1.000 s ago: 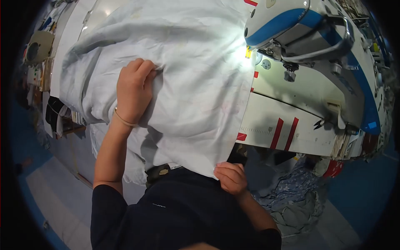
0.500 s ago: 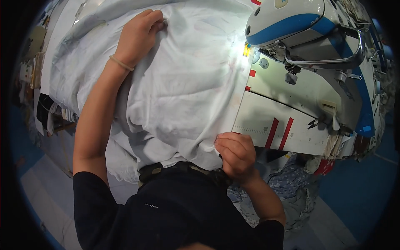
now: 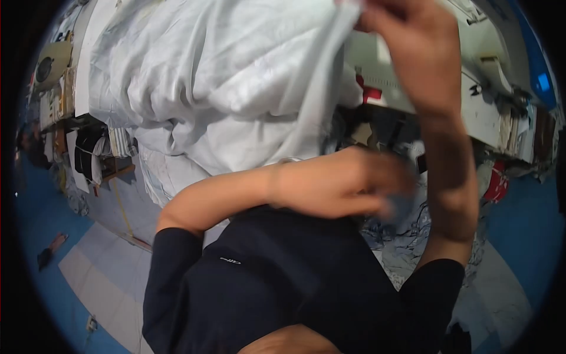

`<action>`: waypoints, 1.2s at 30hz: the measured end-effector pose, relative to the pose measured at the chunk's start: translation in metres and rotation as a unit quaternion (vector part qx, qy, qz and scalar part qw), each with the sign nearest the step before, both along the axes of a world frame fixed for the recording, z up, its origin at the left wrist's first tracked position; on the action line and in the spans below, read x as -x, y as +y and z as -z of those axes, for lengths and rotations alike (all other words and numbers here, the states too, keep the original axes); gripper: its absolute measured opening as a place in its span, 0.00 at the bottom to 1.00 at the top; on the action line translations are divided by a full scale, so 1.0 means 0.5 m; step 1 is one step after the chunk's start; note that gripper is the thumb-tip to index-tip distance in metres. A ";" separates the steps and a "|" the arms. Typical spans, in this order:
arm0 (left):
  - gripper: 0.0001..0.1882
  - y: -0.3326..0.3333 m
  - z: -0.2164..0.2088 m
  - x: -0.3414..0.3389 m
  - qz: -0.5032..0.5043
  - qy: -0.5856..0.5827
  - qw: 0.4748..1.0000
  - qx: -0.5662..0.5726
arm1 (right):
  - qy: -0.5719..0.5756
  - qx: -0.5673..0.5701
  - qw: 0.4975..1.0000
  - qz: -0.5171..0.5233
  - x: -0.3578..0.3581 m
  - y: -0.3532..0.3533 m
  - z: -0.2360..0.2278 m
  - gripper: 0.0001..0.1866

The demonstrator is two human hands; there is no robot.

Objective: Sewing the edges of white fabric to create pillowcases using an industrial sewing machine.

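A large white cloth [image 3: 236, 76] drapes in loose folds over the machine table and down toward my lap. My right hand [image 3: 413, 41] is raised at the top of the view, its fingers closed on the cloth's right edge and lifting it. My left arm crosses low in front of my body. At its end my left hand [image 3: 365, 180] is smeared by motion, above a heap of grey-blue patterned cloth [image 3: 407, 236]. Whether the left hand holds anything cannot be made out.
The sewing machine's white bed [image 3: 480, 115] lies to the right, partly hidden by my right arm. Small black snips [image 3: 475, 90] rest on it. A red bundle [image 3: 496, 182] hangs below its right end. Stacked materials [image 3: 59, 94] stand at far left.
My right hand has moved up and away, raising the cloth's edge. My left hand has let go of the cloth's far part and swung down across to the right. The view has shifted.
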State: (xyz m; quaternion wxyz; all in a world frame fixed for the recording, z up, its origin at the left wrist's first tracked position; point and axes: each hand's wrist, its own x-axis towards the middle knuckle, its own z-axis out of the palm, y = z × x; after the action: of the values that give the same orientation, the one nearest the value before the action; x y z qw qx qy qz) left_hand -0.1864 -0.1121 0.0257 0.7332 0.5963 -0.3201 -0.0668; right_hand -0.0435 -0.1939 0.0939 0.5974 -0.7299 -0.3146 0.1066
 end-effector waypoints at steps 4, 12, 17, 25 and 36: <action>0.20 -0.064 0.071 -0.066 -0.332 0.097 0.936 -0.062 | 0.052 -0.046 0.998 -0.010 -0.040 0.020 -0.022 0.04; 0.21 0.480 0.148 0.170 -0.492 -0.042 0.749 -0.442 | -0.124 0.059 0.987 0.078 0.095 -0.025 0.127 0.06; 0.25 0.367 -0.044 0.249 0.081 -0.006 0.440 -0.894 | -0.242 0.082 0.960 0.112 0.125 -0.073 0.194 0.10; 0.12 0.382 0.009 0.061 -0.632 -0.063 0.605 -0.480 | -0.299 0.114 0.944 0.083 0.112 -0.124 0.215 0.10; 0.06 0.481 0.056 -0.126 -0.569 -0.010 0.629 -0.530 | -0.245 0.176 0.953 -0.001 0.040 -0.107 0.181 0.11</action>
State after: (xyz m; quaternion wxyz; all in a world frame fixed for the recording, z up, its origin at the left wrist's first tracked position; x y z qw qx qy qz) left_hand -0.1233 0.1283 -0.0023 0.1800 0.9462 0.1660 0.2115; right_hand -0.0637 -0.2476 0.0036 0.3639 -0.8267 -0.4287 -0.0211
